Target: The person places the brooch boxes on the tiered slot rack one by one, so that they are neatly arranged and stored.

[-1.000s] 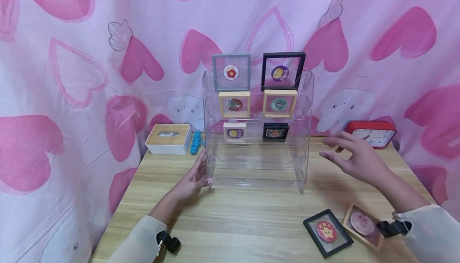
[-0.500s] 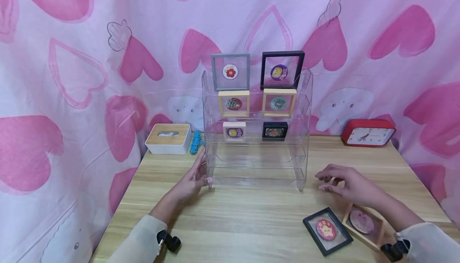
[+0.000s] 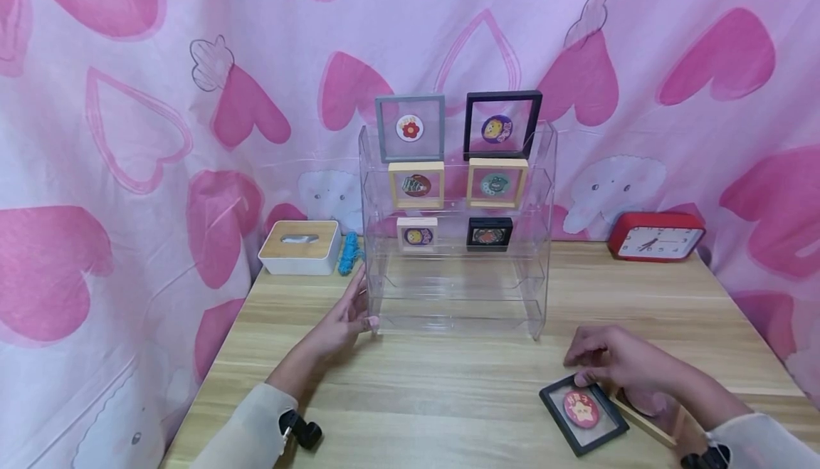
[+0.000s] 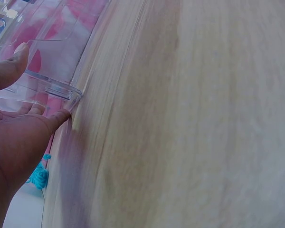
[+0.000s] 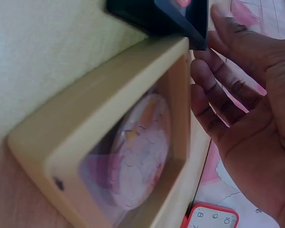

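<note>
A clear acrylic tiered rack (image 3: pixel 458 327) stands on the table. My left hand (image 3: pixel 341 323) holds its left side near the bottom, thumb at the front edge and fingers along the outer side. My right hand (image 3: pixel 618 362) is over two picture frames lying at the front right, its fingers loosely bent. Its thumb is at the upper corner of the black frame (image 3: pixel 557 419) with a red star badge; a firm grip does not show. The light wood frame (image 3: pixel 647 423) with a pink round piece lies beside it, partly hidden under the hand; the right wrist view shows it close up.
On the rack's upper tiers stand several small frames, including a grey frame (image 3: pixel 410 157) and a black-edged frame (image 3: pixel 470 124). A tissue box (image 3: pixel 297 264) and blue yarn (image 3: pixel 349 254) lie left of it. A red clock (image 3: pixel 660 236) stands at the back right.
My right hand has come down and toward me from beside the clock to the black frame. My left hand stays on the rack, and both frames lie where they were.
</note>
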The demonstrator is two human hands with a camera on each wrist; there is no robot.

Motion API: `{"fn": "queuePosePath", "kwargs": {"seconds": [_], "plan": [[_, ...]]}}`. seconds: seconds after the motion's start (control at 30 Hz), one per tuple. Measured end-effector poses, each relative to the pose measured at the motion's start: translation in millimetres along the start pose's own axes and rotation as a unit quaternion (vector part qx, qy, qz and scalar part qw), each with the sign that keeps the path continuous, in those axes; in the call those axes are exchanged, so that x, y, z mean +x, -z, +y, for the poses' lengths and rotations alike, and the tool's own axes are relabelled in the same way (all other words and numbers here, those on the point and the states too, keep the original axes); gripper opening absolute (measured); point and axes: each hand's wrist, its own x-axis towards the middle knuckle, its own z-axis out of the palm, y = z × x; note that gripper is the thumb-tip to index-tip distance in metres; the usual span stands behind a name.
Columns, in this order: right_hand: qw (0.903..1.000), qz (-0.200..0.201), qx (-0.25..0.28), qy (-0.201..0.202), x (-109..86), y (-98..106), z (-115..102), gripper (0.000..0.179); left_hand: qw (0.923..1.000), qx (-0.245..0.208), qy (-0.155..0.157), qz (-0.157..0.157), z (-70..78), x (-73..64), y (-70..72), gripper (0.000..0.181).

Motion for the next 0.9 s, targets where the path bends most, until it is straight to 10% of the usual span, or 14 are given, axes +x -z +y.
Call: {"fn": "queuePosePath", "kwargs": {"seconds": [0.9], "plan": [[0.9993,-0.012,0.025,-0.025,-1.4,-7.3,6.2,0.013,0.9999,0.012,0.0,0.0,-1.3,-0.3,0.5,0.114]]}}
